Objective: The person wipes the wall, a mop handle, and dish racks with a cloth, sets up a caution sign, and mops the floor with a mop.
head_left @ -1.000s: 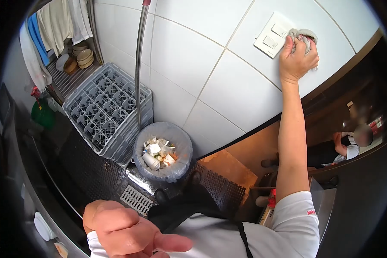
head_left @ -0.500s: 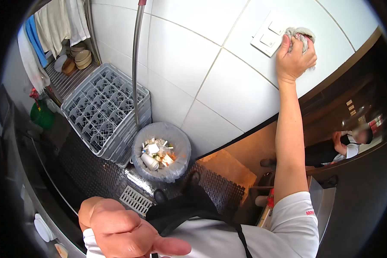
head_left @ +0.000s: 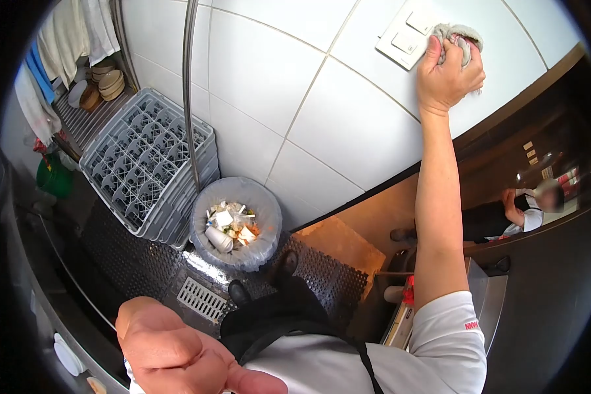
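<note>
My right hand (head_left: 452, 75) is closed around a crumpled grey cloth (head_left: 465, 38) with reddish marks. It presses the cloth against the white wall, just right of a white switch plate (head_left: 406, 34) with two rocker switches. The thumb lies near the plate's right edge. Low in the foreground is my left hand (head_left: 190, 361), close to the camera and bent. Its thumb sticks out to the right, while the other fingers cannot be made out. I see nothing held in it.
A lined bin (head_left: 236, 190) with food scraps and a cup stands beside stacked grey dish racks (head_left: 148, 157). A metal hose (head_left: 188, 98) hangs before the wall. Cloths (head_left: 65, 39) and bowls (head_left: 111, 85) are upper left. Another person (head_left: 505, 217) stands at far right.
The camera view has shifted slightly, so the bin and racks appear further left and higher. My right hand still presses the cloth to the wall beside the switch plate.
</note>
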Demonstrator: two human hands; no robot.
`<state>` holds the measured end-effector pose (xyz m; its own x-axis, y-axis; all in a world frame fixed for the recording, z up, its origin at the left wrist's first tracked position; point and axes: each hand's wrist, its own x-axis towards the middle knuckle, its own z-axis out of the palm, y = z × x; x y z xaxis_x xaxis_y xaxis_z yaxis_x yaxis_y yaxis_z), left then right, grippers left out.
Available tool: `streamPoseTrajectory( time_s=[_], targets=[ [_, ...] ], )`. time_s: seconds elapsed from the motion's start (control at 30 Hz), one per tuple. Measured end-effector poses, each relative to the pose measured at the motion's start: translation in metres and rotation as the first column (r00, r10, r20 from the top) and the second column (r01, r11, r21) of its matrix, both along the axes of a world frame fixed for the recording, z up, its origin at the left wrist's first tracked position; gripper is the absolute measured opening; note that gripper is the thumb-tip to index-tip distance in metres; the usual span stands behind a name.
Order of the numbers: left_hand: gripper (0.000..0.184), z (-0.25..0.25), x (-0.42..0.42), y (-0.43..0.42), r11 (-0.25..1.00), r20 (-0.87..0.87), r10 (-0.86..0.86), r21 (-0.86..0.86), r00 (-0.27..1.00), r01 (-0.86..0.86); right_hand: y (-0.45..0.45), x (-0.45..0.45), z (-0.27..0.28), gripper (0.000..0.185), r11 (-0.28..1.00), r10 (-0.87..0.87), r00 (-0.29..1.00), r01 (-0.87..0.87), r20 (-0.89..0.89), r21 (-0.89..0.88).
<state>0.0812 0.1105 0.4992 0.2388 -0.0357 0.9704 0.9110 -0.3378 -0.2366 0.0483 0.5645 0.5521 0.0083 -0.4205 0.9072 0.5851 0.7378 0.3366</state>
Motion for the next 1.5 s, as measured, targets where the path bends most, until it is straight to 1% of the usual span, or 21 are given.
streamPoseTrajectory(
  time_s=[0.03,0.13,0.23,0.33,0.43,0.53,0.63,0.73,0.77,0.8,0.87,0.93,0.97,1.0,1.07,1.17,1.27,1.37,1.47,1.5],
  targets=[
    [0.030,0.000,0.001,-0.001,1.000,0.015,-0.002,-0.013,1.000,0.002,0.000,0.000,0.000,0.023,1.000,-0.001,1.000,0.001,-0.002,0.002],
    [0.031,0.001,0.009,-0.005,0.993,0.166,-0.008,-0.113,0.986,0.028,-0.001,0.000,-0.001,0.024,1.000,0.009,1.000,-0.009,-0.006,-0.006],
    [0.033,0.003,0.005,-0.003,0.994,0.082,-0.038,-0.100,0.996,0.046,0.000,0.000,-0.001,0.024,1.000,0.002,1.000,-0.002,-0.003,-0.002],
    [0.030,0.000,0.007,-0.006,0.994,0.095,-0.001,-0.105,0.995,0.011,0.002,0.000,-0.002,0.024,1.000,-0.004,1.000,0.004,0.004,-0.002],
    [0.033,-0.002,-0.001,-0.002,1.000,-0.067,0.011,-0.017,0.998,-0.012,0.001,0.001,-0.003,0.024,1.000,-0.021,1.000,0.021,0.007,-0.015],
    [0.049,-0.004,0.008,-0.012,0.981,-0.018,0.116,-0.153,0.993,-0.118,0.001,0.000,-0.004,0.024,1.000,-0.008,1.000,0.008,0.004,-0.019],
    [0.068,-0.004,0.013,-0.026,0.936,0.059,0.085,-0.346,0.995,-0.060,0.000,0.001,-0.005,0.024,1.000,0.001,1.000,-0.001,0.010,-0.019],
    [0.031,-0.016,0.009,-0.003,0.992,0.118,0.085,-0.098,0.989,-0.073,0.002,0.000,-0.006,0.024,1.000,0.005,1.000,-0.005,0.011,-0.015],
    [0.030,-0.020,0.021,-0.007,0.969,0.252,0.180,-0.214,0.951,-0.127,0.002,0.000,-0.006,0.024,1.000,0.005,1.000,-0.005,0.007,-0.015],
    [0.028,-0.020,0.011,-0.013,0.925,0.134,0.180,-0.361,0.975,-0.121,0.001,0.000,-0.007,0.023,1.000,0.006,1.000,-0.006,0.003,-0.016],
    [0.030,-0.012,0.009,-0.019,0.783,0.269,0.199,-0.622,0.942,0.012,0.001,0.000,-0.007,0.023,1.000,0.002,1.000,-0.002,-0.003,-0.018],
    [0.023,-0.043,-0.003,0.001,0.874,0.454,-0.040,-0.415,0.890,0.251,0.000,0.000,-0.007,0.023,1.000,-0.005,1.000,0.005,-0.001,-0.019],
    [0.022,-0.056,0.000,0.003,0.880,0.540,0.011,-0.405,0.842,0.248,0.000,0.000,-0.007,0.023,1.000,-0.002,1.000,0.002,-0.004,-0.014],
    [0.021,-0.060,0.002,0.007,0.892,0.584,0.058,-0.394,0.809,0.220,0.000,0.000,-0.007,0.023,1.000,0.002,1.000,-0.002,-0.007,-0.009],
    [0.020,-0.066,0.001,0.009,0.875,0.590,0.104,-0.438,0.801,0.209,0.001,-0.001,-0.007,0.023,1.000,0.004,1.000,-0.004,-0.014,-0.002],
    [0.021,-0.068,0.005,0.009,0.876,0.629,0.077,-0.414,0.774,0.249,0.001,0.000,-0.008,0.023,1.000,-0.006,1.000,0.006,-0.017,-0.004],
    [0.022,-0.067,0.005,0.007,0.879,0.670,0.011,-0.361,0.742,0.312,0.001,-0.001,-0.008,0.022,1.000,-0.014,1.000,0.014,-0.009,-0.013],
    [0.024,-0.065,0.003,0.002,0.888,0.658,0.027,-0.362,0.753,0.285,0.000,0.001,-0.008,0.022,1.000,-0.018,1.000,0.018,0.001,-0.024],
    [0.024,-0.069,-0.002,-0.007,0.886,0.620,0.151,-0.430,0.770,0.172,0.001,0.000,-0.008,0.022,0.999,-0.027,1.000,0.027,0.000,-0.027],
    [0.024,-0.075,-0.002,-0.011,0.880,0.627,0.207,-0.455,0.751,0.137,0.002,0.000,-0.008,0.022,0.999,-0.031,1.000,0.031,0.000,-0.023]
  ],
)
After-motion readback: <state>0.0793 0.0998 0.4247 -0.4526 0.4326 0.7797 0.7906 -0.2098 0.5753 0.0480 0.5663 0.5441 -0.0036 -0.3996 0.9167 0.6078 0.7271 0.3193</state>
